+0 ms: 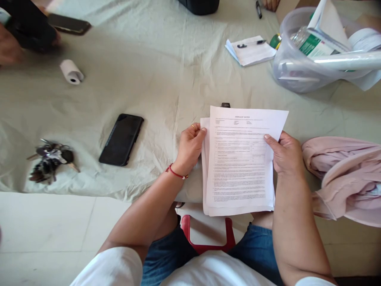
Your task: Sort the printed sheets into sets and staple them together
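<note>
Fingers L (200,136) & fingers R (272,142): narrow pinch, printed sheets (241,167) btwn

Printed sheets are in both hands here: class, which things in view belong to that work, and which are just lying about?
Belongs to the work:
- printed sheets
- left hand, gripping their left edge
- right hand, gripping their right edge

Probably just lying about:
- nearer phone
- keys
- paper roll
- notepad
- plastic tub
- pink cloth
</note>
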A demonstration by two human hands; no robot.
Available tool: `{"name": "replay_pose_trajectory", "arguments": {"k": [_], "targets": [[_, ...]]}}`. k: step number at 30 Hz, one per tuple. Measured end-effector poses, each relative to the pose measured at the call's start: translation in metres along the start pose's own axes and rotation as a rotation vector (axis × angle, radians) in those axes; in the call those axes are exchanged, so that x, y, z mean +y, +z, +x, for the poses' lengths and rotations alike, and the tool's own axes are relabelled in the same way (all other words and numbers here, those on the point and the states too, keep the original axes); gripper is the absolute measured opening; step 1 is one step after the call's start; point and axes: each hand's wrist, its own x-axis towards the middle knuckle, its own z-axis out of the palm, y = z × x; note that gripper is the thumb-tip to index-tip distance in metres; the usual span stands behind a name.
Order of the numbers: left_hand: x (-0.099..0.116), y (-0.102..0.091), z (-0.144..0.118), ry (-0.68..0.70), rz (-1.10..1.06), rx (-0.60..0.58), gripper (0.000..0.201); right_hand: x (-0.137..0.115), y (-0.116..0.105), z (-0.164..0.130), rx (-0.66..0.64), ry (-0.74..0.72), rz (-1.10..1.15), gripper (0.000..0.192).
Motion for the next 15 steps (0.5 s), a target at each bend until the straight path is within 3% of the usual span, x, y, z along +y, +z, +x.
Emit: {"name": "replay_pose_trajectory", "arguments": {"k": [7, 15], "targets": [[-0.0021, -0.0045, 0.0045, -0.033, -0.104, 0.000, 0.050, 0.0036, -0.0040, 0.0044, -0.002, -0.019, -0.007, 0.041], [-0.0019, -0.0024, 0.0046, -0.061, -0.124, -0.027, 0.048, 0.0061, -0.0029, 0.0054, -0.005, -0.014, 0.017, 0.046]]}}
